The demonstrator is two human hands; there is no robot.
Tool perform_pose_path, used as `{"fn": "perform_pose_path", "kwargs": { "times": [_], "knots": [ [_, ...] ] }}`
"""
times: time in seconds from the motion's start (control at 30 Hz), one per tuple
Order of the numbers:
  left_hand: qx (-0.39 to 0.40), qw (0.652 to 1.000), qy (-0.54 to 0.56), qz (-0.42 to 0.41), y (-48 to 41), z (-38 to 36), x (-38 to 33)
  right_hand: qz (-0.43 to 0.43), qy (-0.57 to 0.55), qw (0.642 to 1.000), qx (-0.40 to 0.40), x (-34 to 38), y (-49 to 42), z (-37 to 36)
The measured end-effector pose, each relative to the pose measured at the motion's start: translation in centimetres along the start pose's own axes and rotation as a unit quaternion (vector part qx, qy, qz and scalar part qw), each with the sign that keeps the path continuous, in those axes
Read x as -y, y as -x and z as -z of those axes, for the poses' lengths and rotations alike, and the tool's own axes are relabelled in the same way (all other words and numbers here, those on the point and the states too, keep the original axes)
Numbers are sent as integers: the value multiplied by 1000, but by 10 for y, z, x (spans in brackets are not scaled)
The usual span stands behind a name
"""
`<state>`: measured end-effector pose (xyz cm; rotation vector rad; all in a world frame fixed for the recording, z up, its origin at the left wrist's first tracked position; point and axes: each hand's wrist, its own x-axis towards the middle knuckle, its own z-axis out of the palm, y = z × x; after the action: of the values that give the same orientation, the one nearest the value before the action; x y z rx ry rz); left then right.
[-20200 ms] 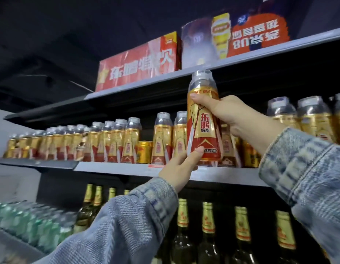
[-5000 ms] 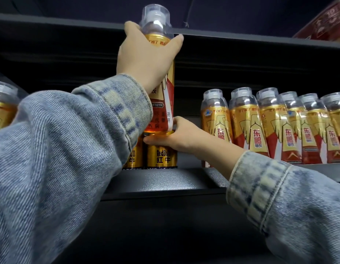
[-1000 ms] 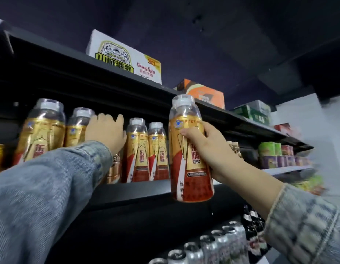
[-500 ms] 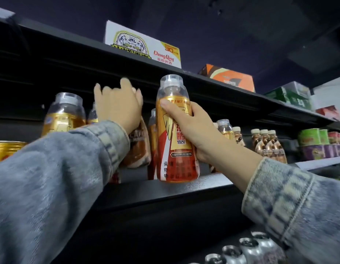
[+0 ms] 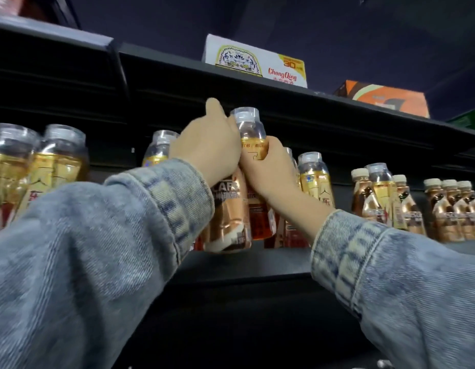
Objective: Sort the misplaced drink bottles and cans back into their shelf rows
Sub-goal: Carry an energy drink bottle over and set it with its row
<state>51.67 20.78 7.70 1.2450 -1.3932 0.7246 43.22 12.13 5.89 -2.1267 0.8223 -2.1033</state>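
My right hand [image 5: 268, 169] grips a gold-and-red drink bottle [image 5: 251, 137] with a clear cap, held upright over the black shelf [image 5: 244, 265]. My left hand [image 5: 209, 147] is closed over the top of a copper-brown coffee bottle [image 5: 229, 209], tilted beside the gold bottle, with its base at the shelf's front. Both bottles touch side by side. More gold-and-red bottles stand at the left [image 5: 52, 161] and just right of my hands [image 5: 315, 179]. A row of copper-brown bottles [image 5: 449, 209] stands at the far right.
The upper shelf [image 5: 284, 94] hangs close over the bottle caps and carries a white carton [image 5: 255, 62] and an orange carton [image 5: 382, 97]. One gold bottle [image 5: 381, 187] stands among the brown ones at the right. Denim sleeves cover the lower view.
My right hand has pushed the gold-and-red bottle farther in over the shelf. My left hand has pulled the copper-brown bottle forward and tipped it beside the gold one.
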Motion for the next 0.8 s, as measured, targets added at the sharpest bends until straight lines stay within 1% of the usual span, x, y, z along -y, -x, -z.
{"fn": "perform_pose_path", "kwargs": {
  "times": [0.13,0.37,0.57,0.73,0.8],
  "knots": [
    [18,1000,-9,5,9,-6,3,4,111,994,-22,-10,-2,-5],
    [16,1000,-11,-3,13,-12,2,31,215,976,-30,-19,0,-8],
    [7,1000,-14,7,9,-13,5,69,263,962,-8,-21,7,1],
    [3,1000,-17,12,7,-10,7,60,267,962,-1,-22,7,-3],
    [2,1000,-15,10,8,-9,8,63,272,960,-11,-23,6,-7]
  ]
}}
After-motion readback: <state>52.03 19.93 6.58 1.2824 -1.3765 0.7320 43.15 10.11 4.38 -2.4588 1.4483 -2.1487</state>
